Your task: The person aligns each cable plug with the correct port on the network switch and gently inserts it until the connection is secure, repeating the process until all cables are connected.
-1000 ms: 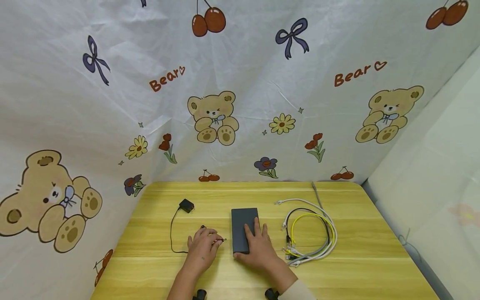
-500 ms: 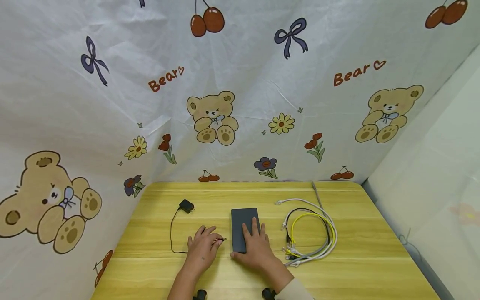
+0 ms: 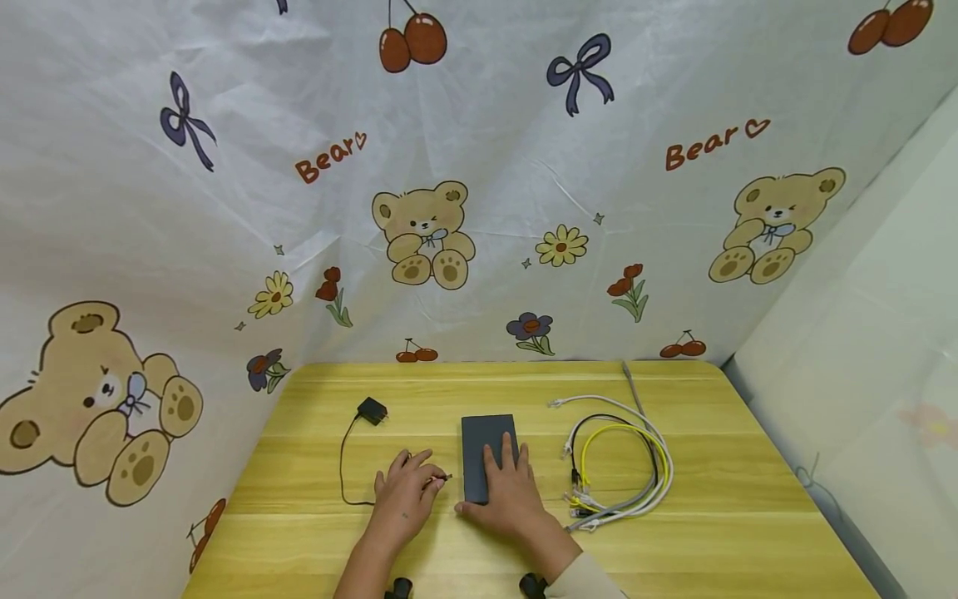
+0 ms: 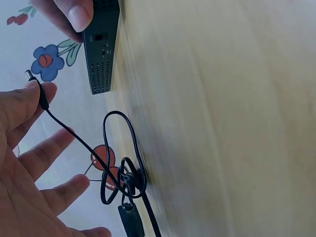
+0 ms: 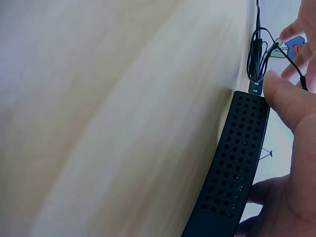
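Note:
In the head view, my left hand [image 3: 404, 499] pinches the barrel plug [image 3: 447, 477] of a power cord between thumb and index finger, its metal tip pointing toward a flat black electronic box [image 3: 476, 445]. The other left fingers spread apart in the left wrist view, beside the bundled cord [image 4: 129, 180]. A small round-ended power socket [image 4: 99, 37] and vent holes show on the box's side. Spread over the box's top, my right hand [image 3: 511, 497] touches it with straight fingers, thumb at its near left corner. The cord leads to a black wall adapter [image 3: 372, 410] lying behind my left hand.
Right of the box lies a loose coil of network cables [image 3: 621, 466] in white, yellow, grey and black. The grey cable [image 3: 631, 384] reaches the far edge of the wooden table [image 3: 718, 516]. A cloth [image 3: 299, 100] printed with bears hangs behind and at the left.
My right hand has slid slightly left on the box, its thumb shifting outward past the corner. The left fingers have lifted and spread a little; the plug stays in about the same place.

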{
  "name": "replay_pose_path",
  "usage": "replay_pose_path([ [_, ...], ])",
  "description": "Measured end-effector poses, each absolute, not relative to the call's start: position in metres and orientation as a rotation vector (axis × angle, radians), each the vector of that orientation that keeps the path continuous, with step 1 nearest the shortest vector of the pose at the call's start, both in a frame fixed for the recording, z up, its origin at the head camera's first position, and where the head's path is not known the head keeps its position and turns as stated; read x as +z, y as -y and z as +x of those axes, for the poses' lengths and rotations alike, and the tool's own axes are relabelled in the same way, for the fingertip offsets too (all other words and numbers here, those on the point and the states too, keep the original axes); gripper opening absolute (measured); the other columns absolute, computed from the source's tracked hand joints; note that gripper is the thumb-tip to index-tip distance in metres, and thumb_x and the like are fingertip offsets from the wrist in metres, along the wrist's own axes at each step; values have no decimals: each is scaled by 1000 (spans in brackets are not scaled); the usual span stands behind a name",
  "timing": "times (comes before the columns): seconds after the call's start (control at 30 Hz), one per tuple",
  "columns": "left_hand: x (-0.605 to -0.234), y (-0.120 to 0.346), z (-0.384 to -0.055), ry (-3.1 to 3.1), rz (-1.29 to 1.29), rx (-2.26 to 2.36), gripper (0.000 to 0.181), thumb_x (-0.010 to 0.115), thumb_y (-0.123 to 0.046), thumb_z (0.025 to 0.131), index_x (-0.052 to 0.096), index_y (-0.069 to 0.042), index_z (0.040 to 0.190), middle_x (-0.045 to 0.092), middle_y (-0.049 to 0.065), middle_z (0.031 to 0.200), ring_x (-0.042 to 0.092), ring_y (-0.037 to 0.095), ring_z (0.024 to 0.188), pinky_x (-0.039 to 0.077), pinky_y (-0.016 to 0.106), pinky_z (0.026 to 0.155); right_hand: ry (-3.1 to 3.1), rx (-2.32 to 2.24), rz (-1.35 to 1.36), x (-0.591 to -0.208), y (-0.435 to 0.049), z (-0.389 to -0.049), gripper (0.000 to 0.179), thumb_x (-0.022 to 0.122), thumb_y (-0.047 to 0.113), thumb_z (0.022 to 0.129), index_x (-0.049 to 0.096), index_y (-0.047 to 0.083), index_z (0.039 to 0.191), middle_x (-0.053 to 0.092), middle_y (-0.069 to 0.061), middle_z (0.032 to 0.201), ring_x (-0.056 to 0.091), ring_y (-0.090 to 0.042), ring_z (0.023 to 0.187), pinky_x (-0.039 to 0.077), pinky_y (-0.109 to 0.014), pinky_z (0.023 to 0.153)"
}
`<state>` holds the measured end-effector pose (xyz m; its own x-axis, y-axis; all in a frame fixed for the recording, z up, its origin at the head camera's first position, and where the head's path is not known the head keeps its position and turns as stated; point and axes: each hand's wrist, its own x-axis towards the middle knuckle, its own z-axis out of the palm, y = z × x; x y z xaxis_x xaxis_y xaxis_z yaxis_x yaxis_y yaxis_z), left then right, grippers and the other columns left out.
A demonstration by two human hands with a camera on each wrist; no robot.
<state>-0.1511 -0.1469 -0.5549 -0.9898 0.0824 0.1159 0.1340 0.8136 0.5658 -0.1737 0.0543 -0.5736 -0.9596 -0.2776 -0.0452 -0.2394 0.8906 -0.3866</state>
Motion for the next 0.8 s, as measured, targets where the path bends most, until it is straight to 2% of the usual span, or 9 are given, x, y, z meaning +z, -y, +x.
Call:
replay_pose_path([
  [0.37,-555,146,-150,2913,-179,-905,10,68,-28,94,76,-28,98,58,7,141,36,45,141,18,85,96,-2994,-605,-391,-578,-50,-176,103,69,68,77,38,7,154,12,-27,163,11,-57,145,37,-62,106],
  [0.8,-560,143,-148,2923,-167,-899,8,69,-27,94,76,-27,96,61,3,137,36,44,141,19,84,97,-3047,-618,-398,-584,-51,-177,100,71,67,75,43,8,152,12,-26,163,9,-60,144,37,-62,106],
])
